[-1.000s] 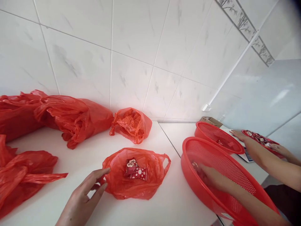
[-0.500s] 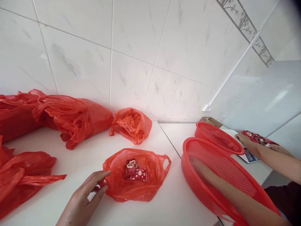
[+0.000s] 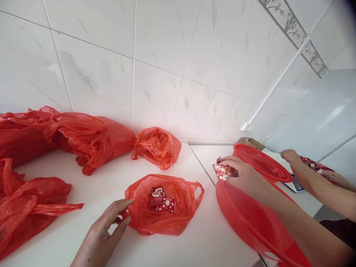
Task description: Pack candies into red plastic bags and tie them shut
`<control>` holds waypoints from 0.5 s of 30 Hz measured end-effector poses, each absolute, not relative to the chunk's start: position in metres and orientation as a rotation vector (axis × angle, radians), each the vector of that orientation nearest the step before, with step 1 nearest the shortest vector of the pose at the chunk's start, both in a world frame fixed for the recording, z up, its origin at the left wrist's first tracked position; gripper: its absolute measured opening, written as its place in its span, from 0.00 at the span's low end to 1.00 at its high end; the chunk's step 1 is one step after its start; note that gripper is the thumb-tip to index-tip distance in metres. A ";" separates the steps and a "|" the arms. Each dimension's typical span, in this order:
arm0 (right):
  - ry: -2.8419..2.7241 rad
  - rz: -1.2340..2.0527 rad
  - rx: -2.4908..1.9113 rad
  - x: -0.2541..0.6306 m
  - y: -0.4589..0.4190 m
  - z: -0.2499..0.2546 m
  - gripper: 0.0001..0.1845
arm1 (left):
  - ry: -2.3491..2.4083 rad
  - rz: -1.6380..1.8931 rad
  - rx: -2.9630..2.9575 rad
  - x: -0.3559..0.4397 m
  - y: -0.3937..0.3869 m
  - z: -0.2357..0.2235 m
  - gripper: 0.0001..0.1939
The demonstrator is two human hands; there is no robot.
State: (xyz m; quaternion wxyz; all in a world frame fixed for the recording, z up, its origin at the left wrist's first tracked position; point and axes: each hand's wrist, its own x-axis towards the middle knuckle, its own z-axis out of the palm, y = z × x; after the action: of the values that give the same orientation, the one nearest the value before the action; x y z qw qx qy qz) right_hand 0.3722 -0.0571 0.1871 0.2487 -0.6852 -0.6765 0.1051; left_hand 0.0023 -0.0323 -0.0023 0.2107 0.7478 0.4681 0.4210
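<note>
My left hand (image 3: pixel 107 228) grips the left edge of an open red plastic bag (image 3: pixel 167 226), with a bit of red film between thumb and fingers. Several small red wrapped packets (image 3: pixel 164 202) lie at the bottom of this bag. Over the near red basket's far-left rim, my right hand (image 3: pixel 241 174) is closed on red patterned wrapped packets (image 3: pixel 226 172); how many is unclear. My forearm crosses above the red basket (image 3: pixel 239 218) and hides much of its inside.
Filled red bags (image 3: pixel 111 135) line the wall, a smaller one (image 3: pixel 160 146) beside them. Another red bag (image 3: pixel 36 207) lies at left. A second red basket (image 3: pixel 263 163) stands behind. A co-worker's arms (image 3: pixel 322 185) reach over red packets and a scale (image 3: pixel 297 184) at right.
My right hand has come up out of the near basket, now with red wrapped packets in it. My left hand stays at the bag. The co-worker's hand has shifted slightly.
</note>
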 end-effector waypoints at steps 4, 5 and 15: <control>-2.170 0.527 -1.628 0.307 -0.045 0.177 0.23 | 1.295 1.189 2.079 0.003 -0.033 0.000 0.17; -2.234 0.579 -1.581 0.293 -0.040 0.171 0.22 | 1.287 1.196 2.086 0.003 -0.033 0.000 0.16; -2.014 0.536 -1.888 0.313 -0.049 0.177 0.18 | 1.229 1.228 2.081 0.006 -0.039 0.009 0.16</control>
State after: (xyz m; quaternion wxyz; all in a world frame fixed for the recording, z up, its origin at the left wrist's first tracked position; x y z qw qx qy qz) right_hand 0.3134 -0.0493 0.1772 0.1640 -0.6624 -0.7064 0.1881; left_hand 0.0063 -0.0389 0.0091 0.2139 0.7499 0.4429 0.4424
